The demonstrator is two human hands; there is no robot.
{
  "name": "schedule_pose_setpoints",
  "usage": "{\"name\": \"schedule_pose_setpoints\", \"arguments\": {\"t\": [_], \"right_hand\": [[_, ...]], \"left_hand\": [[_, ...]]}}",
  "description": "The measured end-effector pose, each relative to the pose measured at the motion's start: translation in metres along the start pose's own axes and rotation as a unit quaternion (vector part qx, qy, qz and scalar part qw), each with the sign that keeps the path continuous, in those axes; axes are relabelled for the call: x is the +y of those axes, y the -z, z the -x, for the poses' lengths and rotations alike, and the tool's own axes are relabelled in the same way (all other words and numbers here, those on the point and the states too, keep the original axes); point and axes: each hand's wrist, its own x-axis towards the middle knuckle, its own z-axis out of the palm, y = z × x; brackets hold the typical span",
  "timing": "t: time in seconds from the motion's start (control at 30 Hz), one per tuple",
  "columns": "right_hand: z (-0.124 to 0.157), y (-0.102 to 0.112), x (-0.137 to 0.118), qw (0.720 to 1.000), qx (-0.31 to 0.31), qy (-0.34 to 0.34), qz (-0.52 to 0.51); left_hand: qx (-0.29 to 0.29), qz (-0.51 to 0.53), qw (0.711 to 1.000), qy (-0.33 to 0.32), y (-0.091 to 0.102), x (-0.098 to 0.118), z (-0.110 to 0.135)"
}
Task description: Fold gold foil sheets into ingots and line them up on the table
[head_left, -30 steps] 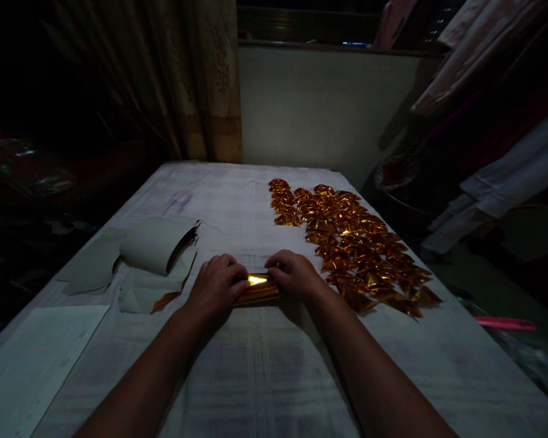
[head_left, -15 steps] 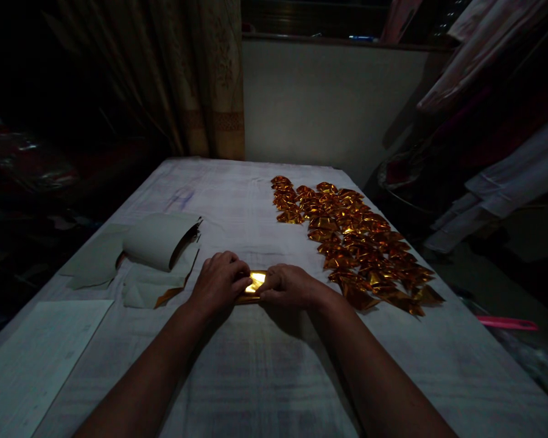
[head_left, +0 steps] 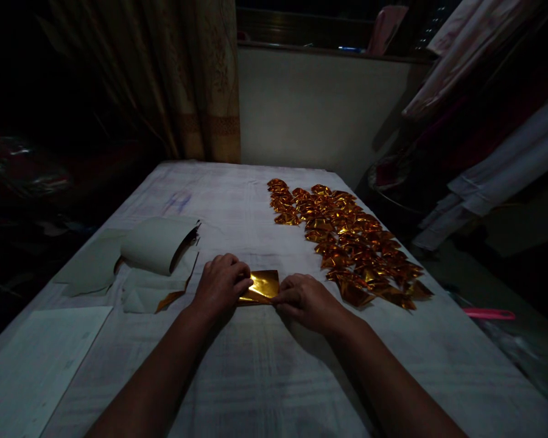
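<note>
A folded sheet of shiny gold foil paper (head_left: 263,285) lies flat on the cloth-covered table (head_left: 251,371), between my two hands. My left hand (head_left: 223,281) is closed on its left end, thumb on top, and covers that end. At the lower right corner my right hand (head_left: 304,299) pinches the paper's edge between thumb and fingertips. To the right lie many folded gold foil pieces (head_left: 347,234), set close together in rows.
Pale-backed paper sheets (head_left: 158,243), some curled, lie at the left. A flat white sheet (head_left: 41,359) rests at the near left. Beyond the table are a curtain (head_left: 210,91), a wall (head_left: 310,109) and hanging clothes (head_left: 497,170). A pink handle (head_left: 488,313) shows off the right edge.
My right hand has slid right along the gold foil paper to its lower right corner, uncovering more of it. My left hand stays on the left end. The view has shifted slightly.
</note>
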Motion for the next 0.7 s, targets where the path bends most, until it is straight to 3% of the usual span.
{"name": "schedule_pose_setpoints", "arguments": {"t": [0.2, 0.4, 0.7], "right_hand": [[-0.004, -0.012, -0.035, 0.996, 0.083, -0.010, 0.033], [-0.003, -0.041, -0.059, 0.996, -0.004, -0.064, 0.067], [0.029, -0.045, -0.055, 0.996, -0.022, -0.063, 0.063]], "left_hand": [[0.003, -0.004, 1.000, 0.003, 0.000, 0.001, 0.000], [0.018, -0.001, 1.000, -0.008, -0.003, -0.002, 0.001], [0.009, -0.001, 1.000, -0.011, -0.002, -0.002, 0.000]]}}
